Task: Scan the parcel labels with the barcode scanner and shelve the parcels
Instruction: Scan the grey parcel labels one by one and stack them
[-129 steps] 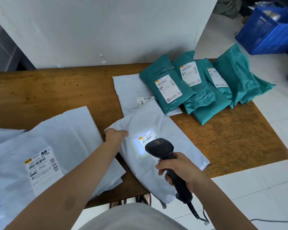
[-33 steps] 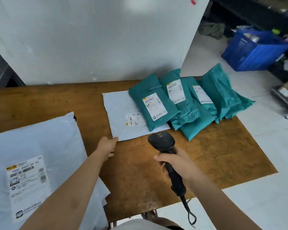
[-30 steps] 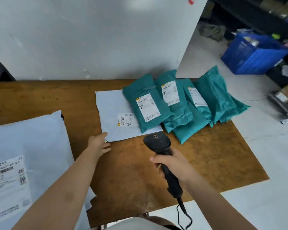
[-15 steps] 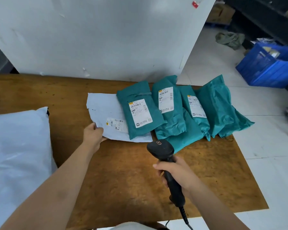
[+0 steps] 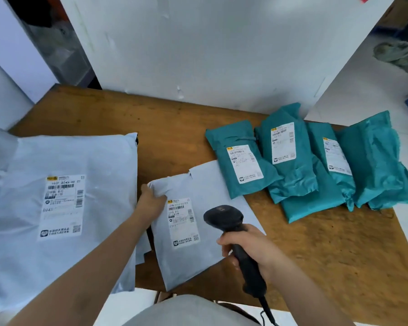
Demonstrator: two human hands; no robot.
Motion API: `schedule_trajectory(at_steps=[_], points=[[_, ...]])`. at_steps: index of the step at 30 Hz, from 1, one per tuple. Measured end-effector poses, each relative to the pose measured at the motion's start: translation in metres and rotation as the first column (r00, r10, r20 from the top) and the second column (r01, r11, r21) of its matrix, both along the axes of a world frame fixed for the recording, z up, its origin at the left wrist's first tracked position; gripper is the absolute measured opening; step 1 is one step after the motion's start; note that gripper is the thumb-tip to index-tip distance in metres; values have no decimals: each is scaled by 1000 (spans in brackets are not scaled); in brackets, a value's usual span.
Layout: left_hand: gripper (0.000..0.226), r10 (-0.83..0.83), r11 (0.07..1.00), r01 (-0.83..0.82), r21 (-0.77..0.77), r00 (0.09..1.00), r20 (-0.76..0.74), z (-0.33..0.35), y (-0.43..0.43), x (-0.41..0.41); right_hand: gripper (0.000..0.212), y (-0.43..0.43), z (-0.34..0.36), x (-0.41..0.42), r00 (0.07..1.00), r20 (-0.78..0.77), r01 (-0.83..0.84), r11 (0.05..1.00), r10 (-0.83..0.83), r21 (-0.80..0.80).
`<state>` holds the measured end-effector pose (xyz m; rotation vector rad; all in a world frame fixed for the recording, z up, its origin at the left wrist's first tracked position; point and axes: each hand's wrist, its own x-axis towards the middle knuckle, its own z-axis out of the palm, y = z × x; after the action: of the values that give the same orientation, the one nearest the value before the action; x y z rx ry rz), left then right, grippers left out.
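Note:
A flat white parcel [image 5: 186, 260] lies near the table's front edge, its label [image 5: 181, 220] facing up. My left hand [image 5: 151, 203] grips its crumpled top left corner. My right hand [image 5: 250, 248] holds the black barcode scanner [image 5: 224, 220] by its handle, with the scanner head just right of the label and no light showing on the label. Another white parcel [image 5: 212, 182] lies partly under the held one. Several teal parcels [image 5: 299, 165] with labels lie in a row at the right.
A big white parcel [image 5: 64, 208] with a label covers the table's left side. The wooden table [image 5: 327, 255] has bare surface at the right front. A white wall panel [image 5: 210, 48] stands behind the table. The scanner cable [image 5: 267, 311] hangs off the front edge.
My left hand has pulled the white parcel out from beside the teal ones toward the front edge. The view has swung left, bringing the big white parcel back in.

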<state>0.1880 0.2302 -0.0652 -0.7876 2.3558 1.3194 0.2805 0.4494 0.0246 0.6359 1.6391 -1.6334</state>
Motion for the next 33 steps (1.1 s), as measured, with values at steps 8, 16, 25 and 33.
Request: schedule_trajectory(at_steps=[8,16,25,33], points=[[56,161,981,-165,106,986,45,-10,-9,-5,8,-32,0,3,999,19,-31,997,33,-65],[66,240,892,-268,364,963,122,-33,-20,-7,27,-46,-5,-4,999,33,11,998,-9,-60],[48,256,855,-284,434,959,124,-23,-21,-6,14,-50,-7,-6,1000,20,-19,999,20,-43],[24,-266,958,286,11,906,-330,28,11,15,8,-34,-14,-11,956,-163,248,969,-242,13]])
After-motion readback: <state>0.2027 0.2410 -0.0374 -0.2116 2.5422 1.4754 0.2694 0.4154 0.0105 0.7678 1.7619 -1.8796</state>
